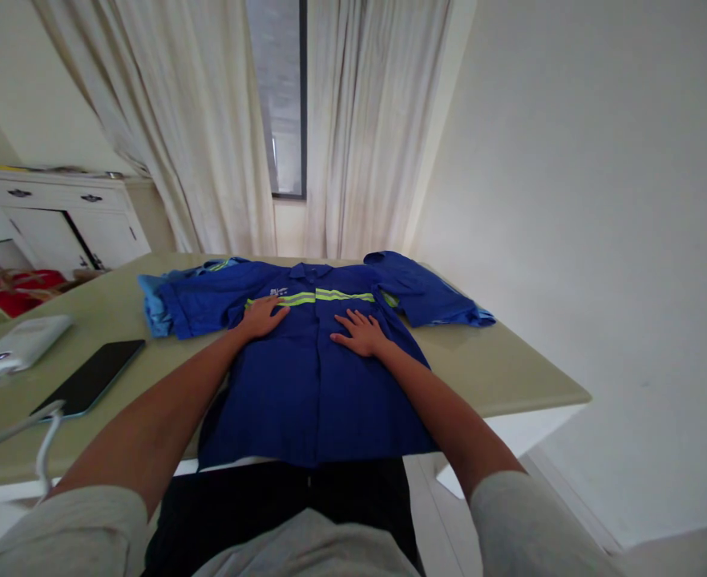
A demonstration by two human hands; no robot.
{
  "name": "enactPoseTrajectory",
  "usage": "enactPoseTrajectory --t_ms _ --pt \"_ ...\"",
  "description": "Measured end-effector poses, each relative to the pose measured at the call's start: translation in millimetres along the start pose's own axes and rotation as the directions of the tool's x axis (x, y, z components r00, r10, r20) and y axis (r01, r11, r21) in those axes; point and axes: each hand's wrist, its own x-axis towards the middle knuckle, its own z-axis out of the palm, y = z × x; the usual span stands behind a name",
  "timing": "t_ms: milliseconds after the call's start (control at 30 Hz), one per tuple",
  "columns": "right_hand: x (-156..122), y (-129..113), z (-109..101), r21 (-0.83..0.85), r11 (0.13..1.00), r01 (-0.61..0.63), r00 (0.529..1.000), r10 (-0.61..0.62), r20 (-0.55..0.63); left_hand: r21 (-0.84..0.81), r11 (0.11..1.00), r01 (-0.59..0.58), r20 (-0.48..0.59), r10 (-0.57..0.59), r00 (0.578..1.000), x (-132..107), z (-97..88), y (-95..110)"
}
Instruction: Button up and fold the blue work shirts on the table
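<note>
A blue work shirt (281, 393) with yellow-and-silver reflective stripes lies front side up on the table, its collar at the far side. Its hem hangs at the near edge. My left hand (263, 317) rests flat on the chest by the stripe, just below a small white logo. On the other side of the front, my right hand (361, 332) lies with fingers spread, a little below the stripe. Neither hand grips the cloth. Both sleeves stretch outward, and lighter blue fabric (156, 304) shows under the left one.
On the greenish table top (498, 369) a black phone (92, 375) and a white power bank (20, 344) lie at the left. A white cable (46, 433) crosses the near left edge. Behind stand curtains (197, 128) and a white cabinet (70, 212); a wall rises at the right.
</note>
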Motion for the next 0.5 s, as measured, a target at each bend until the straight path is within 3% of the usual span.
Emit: enactPoseTrajectory --t_ms 100,200,333,400,500 --pt "14 6 -1 0.005 1.000 0.010 0.999 -0.010 -0.034 -0.102 0.994 -0.029 -0.148 0.013 0.989 -1 -16.8 3" --pt "15 8 -3 0.022 0.998 0.052 0.991 -0.048 -0.128 -0.202 0.975 -0.095 -0.114 0.073 0.991 -35 -40.5 7" --pt "-17 -1 -15 0.079 0.984 0.161 0.963 -0.139 -0.230 -0.331 0.937 -0.112 0.000 0.119 0.993 -134 -65.3 -5" --pt "-51 -11 -24 0.158 0.950 0.269 0.953 -0.240 -0.184 -0.411 0.910 -0.047 0.023 0.062 0.998 -190 -67.0 -14" --pt "-117 -22 -33 0.289 0.879 0.379 0.924 -0.377 -0.064 -0.407 0.904 -0.128 -0.024 0.130 0.991 -253 -56.6 -20"
